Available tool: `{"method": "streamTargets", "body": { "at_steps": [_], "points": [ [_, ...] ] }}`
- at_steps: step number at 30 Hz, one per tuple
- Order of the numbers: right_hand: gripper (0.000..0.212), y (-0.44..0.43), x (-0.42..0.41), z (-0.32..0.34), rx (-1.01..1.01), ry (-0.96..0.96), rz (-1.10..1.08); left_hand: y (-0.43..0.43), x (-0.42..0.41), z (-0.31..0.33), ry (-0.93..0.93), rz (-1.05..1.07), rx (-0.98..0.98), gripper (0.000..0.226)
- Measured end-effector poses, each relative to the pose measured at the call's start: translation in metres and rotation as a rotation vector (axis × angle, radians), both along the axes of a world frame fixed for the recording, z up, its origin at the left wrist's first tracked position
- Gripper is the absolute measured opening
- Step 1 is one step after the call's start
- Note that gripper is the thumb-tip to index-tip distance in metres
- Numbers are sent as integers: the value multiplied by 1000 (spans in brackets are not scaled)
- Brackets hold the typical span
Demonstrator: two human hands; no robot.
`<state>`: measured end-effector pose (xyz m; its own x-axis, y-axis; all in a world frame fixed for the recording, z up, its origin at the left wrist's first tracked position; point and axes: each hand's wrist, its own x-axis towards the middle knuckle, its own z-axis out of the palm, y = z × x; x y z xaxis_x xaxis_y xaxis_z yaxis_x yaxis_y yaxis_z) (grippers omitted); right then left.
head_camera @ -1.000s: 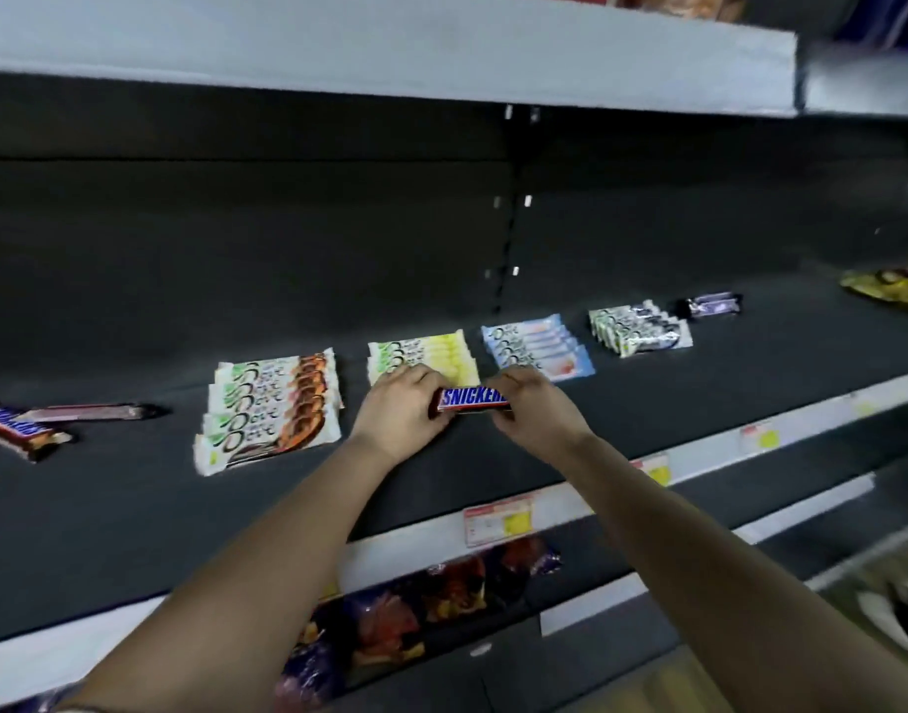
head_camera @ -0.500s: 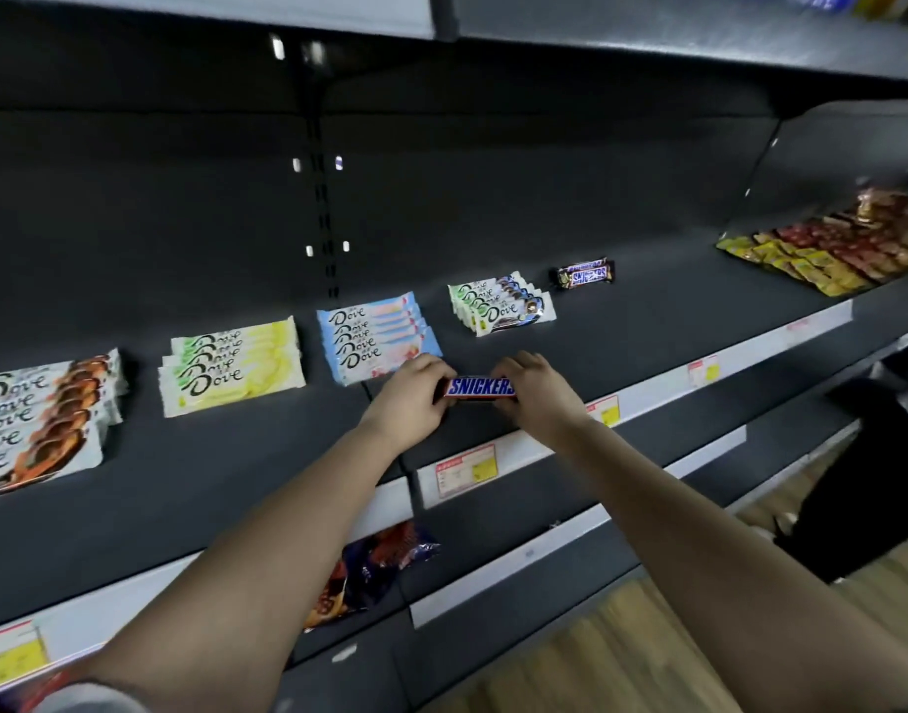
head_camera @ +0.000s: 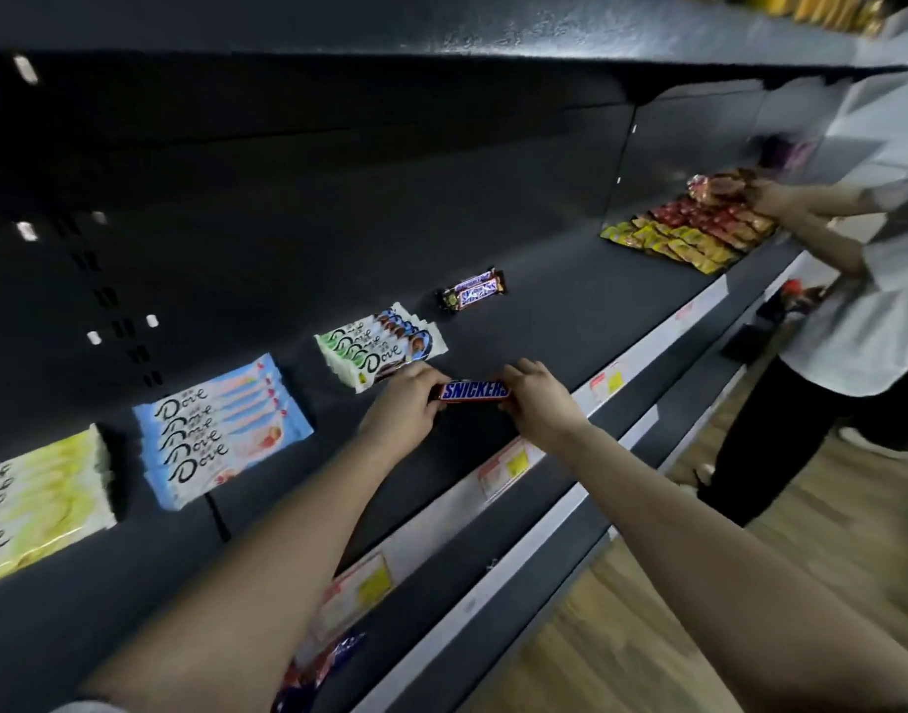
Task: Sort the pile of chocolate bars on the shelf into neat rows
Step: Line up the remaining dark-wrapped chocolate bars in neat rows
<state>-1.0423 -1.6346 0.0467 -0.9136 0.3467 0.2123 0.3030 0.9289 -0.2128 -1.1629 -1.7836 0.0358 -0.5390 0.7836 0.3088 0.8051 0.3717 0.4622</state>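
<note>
Held bar: a brown, oblong Snickers bar (head_camera: 475, 391) in a glossy plastic wrapper with a blue-and-white logo. It lies level between the two hands, logo up, over the front part of the shelf. Whether it touches the shelf cannot be told.
Left hand (head_camera: 400, 414): its grip is clenched on the bar's left end, with the fingers curled over the top and the thumb hidden.
Right hand (head_camera: 539, 409): its grip is grasping the bar's right end, with the fingers curled over it.
Shelf: a dark grey, flat metal shelf (head_camera: 570, 311). Its white front rail carries red-and-yellow paper price tags (head_camera: 508, 463).
Back pair: two more brown Snickers bars, the back pair (head_camera: 473, 290), lie side by side toward the rear, apart from the held bar.
Green row: white-and-green Dove bars (head_camera: 380, 344) overlap in a neat row just behind the left hand. Whether the hand touches them cannot be told.
Blue row: light blue Dove bars (head_camera: 220, 429) overlap in a row to the left of the green row.
Yellow row: pale yellow-green Dove bars (head_camera: 35, 501) lie at the far left, blurred.
Right end: yellow and red foil packets (head_camera: 688, 234) lie in rows there. A second person in a white top (head_camera: 863, 301) stands beside them, with hands on a reddish packet above the rows.
Below: colourful snack bags (head_camera: 318, 666) show partly on a lower shelf, above a wooden plank floor (head_camera: 750, 584).
</note>
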Motion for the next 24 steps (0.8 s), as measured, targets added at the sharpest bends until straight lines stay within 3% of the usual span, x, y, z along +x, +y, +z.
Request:
{"method": "streamTargets", "body": {
  "at_steps": [4, 10, 17, 24],
  "points": [
    [43, 41, -6, 3, -31, -39, -30, 40, -8, 0, -8, -34, -7, 32],
    [35, 77, -18, -12, -137, 147, -96, 85, -19, -3, -34, 33, 50, 29],
    [35, 138, -45, -11, -163, 138, 45, 130, -22, -10, 0, 192, 98, 30],
    [43, 192, -57, -12, -147, 9, 186, 165, -22, -14, 24, 329, 101, 33]
  ]
}}
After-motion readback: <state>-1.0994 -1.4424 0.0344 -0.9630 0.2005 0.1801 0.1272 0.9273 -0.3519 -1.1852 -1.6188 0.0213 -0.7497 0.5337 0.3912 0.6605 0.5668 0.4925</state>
